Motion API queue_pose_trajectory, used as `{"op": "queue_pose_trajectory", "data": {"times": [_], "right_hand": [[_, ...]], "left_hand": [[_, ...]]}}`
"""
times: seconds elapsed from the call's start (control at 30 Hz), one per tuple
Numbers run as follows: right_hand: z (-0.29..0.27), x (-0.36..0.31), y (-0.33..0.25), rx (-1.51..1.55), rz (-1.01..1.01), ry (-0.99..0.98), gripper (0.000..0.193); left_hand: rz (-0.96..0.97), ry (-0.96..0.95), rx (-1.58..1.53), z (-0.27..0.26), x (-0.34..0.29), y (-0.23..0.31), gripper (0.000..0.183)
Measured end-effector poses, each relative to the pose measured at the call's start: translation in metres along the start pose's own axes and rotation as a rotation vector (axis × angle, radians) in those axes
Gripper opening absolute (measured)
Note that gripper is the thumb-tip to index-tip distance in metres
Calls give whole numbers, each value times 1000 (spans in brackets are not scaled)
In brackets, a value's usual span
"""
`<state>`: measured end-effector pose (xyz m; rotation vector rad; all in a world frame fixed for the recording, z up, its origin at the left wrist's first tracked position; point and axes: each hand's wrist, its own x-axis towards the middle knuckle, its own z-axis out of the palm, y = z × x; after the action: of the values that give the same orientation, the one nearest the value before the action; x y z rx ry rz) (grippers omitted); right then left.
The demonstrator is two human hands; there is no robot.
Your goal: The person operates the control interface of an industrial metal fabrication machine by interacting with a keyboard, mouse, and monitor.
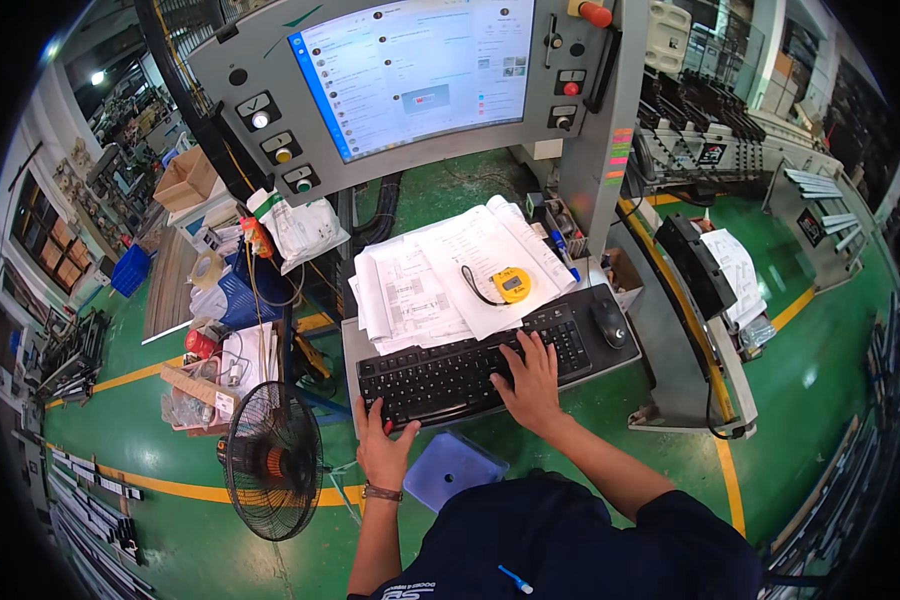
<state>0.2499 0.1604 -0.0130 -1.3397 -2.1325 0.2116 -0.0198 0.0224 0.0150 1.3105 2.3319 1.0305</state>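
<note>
My right hand [533, 385] rests over the right part of a black keyboard [440, 378], its fingers spread on the keys. At the keyboard's left end is my left hand [382, 450], thumb and fingers apart on the front corner. A small red thing [388, 427] shows beside its fingers, too small to name. Behind the keys lie stacked drawing sheets [400, 290], partly covering the top rows. On the sheets sits a yellow tape measure [512, 285] with a black wrist strap. A black mouse [607, 318] stands right of the keyboard, touched by neither hand.
Above the papers hangs a grey control panel [345, 175] with a lit screen [420, 80] and several buttons. A black fan [273, 460] stands at the left, near my left forearm. Below the keyboard shows a blue stool seat [452, 472]. Blue markers [567, 262] lie right of the papers.
</note>
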Motion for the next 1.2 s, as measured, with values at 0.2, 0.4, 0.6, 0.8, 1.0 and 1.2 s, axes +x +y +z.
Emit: {"op": "queue_pose_trajectory", "data": {"times": [0.2,0.4,0.6,0.8,1.0,1.2], "right_hand": [[0,0,1,8,3,-6,60],[0,1,0,-3,15,-15,57],[-1,0,-1,3,13,-21,57],[-3,0,-2,-2,10,-23,56],[-3,1,-2,1,0,-18,57],[-3,2,-2,-9,5,-32,55]], "left_hand": [[-4,0,1,0,-1,2,81],[-11,-1,-16,-1,1,2,81],[-6,-8,-11,-1,0,1,81],[-2,-7,-1,-2,-1,3,81],[16,1,3,1,0,-2,81],[-4,-7,-23,-1,0,2,81]]}}
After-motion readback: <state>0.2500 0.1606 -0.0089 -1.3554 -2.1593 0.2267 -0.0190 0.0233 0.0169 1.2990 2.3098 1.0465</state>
